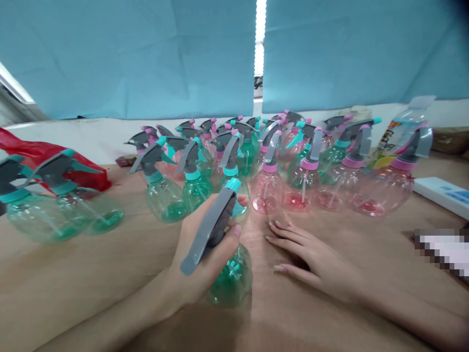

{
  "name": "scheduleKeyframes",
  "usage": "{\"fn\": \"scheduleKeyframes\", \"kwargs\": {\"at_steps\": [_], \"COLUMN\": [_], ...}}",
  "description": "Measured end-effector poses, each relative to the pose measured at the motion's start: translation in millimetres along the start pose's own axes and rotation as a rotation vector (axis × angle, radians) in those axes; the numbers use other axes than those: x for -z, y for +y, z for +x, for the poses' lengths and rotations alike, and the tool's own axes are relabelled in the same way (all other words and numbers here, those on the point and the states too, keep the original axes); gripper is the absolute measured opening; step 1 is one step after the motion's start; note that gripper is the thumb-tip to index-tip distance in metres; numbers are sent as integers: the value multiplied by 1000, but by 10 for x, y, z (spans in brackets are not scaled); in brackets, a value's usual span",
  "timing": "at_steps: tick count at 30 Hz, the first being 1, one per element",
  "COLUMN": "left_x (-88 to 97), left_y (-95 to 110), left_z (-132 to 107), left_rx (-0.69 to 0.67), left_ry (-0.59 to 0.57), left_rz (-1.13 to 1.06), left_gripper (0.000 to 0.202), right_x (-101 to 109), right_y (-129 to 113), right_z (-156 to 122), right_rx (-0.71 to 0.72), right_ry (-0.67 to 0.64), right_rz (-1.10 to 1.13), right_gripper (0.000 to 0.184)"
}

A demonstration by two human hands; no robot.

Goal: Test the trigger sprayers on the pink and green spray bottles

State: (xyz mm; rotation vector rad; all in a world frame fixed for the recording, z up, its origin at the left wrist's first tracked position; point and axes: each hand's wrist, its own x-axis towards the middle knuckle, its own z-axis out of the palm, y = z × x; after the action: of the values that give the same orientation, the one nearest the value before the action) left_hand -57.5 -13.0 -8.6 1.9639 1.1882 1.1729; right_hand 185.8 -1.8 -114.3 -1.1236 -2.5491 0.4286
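My left hand (200, 249) is wrapped round the neck of a green spray bottle (234, 278). This bottle has a grey trigger head with a turquoise nozzle that points away from me. My fingers hide its collar and part of the trigger. Palm down, my right hand (311, 254) rests on the wooden table (289, 322) with its fingers stretched out. Just beyond its fingertips stand pink spray bottles (266, 190) with grey heads and pink collars. Green spray bottles (163, 198) with turquoise collars stand in front of my left hand.
Several more green and pink spray bottles crowd the back. Two green bottles (102, 215) stand at left by a red plastic bag (90, 176). At right are a labelled drink bottle (401, 132), a white box (443, 193) and a pixelated object (445, 249). Blue curtains (164, 58) hang behind.
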Motion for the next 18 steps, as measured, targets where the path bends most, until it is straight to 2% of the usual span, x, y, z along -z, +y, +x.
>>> {"fn": "scheduleKeyframes", "kwargs": {"at_steps": [18], "left_x": [7], "left_y": [26], "left_z": [-8], "left_rx": [7], "left_ry": [-8], "left_rz": [18], "left_gripper": [33], "right_x": [3], "right_y": [-9], "right_z": [-19], "right_rx": [-24], "right_ry": [-3], "right_rz": [28], "right_gripper": [58]}}
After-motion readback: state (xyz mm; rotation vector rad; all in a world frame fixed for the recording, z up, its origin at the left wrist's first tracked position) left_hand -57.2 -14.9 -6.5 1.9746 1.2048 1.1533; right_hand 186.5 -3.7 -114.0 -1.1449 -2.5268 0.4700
